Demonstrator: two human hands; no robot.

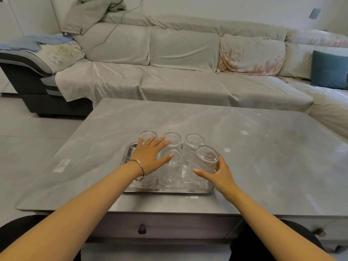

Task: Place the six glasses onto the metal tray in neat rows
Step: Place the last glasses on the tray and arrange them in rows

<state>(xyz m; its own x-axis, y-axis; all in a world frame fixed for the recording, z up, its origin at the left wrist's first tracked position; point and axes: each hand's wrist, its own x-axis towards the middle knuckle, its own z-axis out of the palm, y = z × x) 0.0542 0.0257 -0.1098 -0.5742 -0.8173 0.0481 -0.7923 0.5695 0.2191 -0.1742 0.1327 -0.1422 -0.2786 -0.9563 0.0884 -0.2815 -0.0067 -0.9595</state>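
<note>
— Six ribbed clear glasses [171, 167] on the rectangular metal tray [169, 189]?
— Yes. My right hand [219, 175] clamps the near-right one; left hand [150, 155] hovers, fingers spread. Grey tabletop [263, 157] lies bare rightward.

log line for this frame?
stage: last glass going down | right hand: gripping near-right glass | left hand: open, flat over glasses | tray: six glasses, two rows
</note>
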